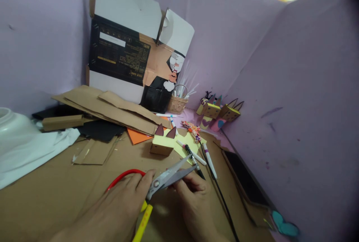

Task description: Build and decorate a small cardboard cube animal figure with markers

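My left hand is wrapped round scissors with a red handle loop. Their blades are parted and point up and to the right. A yellow handle-like piece extends below the pivot; whether it belongs to the scissors is unclear. Close by the blades, my right hand is closed with thumb and fingers pinched together. Whatever lies in that pinch is hidden. Beyond both hands stands a small cardboard box head with a pale yellow top and two dark pointed ears.
Markers, yellow paper and a black cable lie to the right. Cardboard strips are stacked behind, below an unfolded printed box. Box figures stand in the corner. A dark flat panel leans along the right wall.
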{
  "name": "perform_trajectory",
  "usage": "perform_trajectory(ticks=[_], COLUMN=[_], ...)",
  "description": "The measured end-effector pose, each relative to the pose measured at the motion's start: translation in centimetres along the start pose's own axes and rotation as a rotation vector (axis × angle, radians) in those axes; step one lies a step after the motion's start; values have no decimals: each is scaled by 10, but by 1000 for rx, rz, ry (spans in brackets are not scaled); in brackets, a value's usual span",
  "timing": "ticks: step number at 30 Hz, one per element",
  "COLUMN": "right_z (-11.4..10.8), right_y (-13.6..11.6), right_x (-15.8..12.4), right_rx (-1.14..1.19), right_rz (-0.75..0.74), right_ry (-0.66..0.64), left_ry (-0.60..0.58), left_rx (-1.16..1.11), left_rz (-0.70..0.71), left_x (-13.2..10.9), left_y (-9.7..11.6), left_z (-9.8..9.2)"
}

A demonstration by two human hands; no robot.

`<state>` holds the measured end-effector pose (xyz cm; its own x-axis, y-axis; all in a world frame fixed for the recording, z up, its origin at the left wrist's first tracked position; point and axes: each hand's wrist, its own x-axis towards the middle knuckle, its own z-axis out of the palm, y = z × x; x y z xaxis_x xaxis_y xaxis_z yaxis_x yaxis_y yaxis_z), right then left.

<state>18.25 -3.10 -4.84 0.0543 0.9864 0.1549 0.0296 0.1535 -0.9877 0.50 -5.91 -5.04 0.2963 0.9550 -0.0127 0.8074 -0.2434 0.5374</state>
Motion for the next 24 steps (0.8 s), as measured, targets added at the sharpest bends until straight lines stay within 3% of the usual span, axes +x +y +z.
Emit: perform_trajectory(ticks=[7, 24], right_z=[0, -1], right_y=[-1, -2], right_x=[-1, -1], right_rx=[-1, 1], right_rz=[-4, 1], right_ry=[9, -19], left_ry=[-99, -26], left_rx=[183, 285], left_rz=[1, 75], left_x=[1, -1], left_y=[4, -3], left_z=[-3, 4])
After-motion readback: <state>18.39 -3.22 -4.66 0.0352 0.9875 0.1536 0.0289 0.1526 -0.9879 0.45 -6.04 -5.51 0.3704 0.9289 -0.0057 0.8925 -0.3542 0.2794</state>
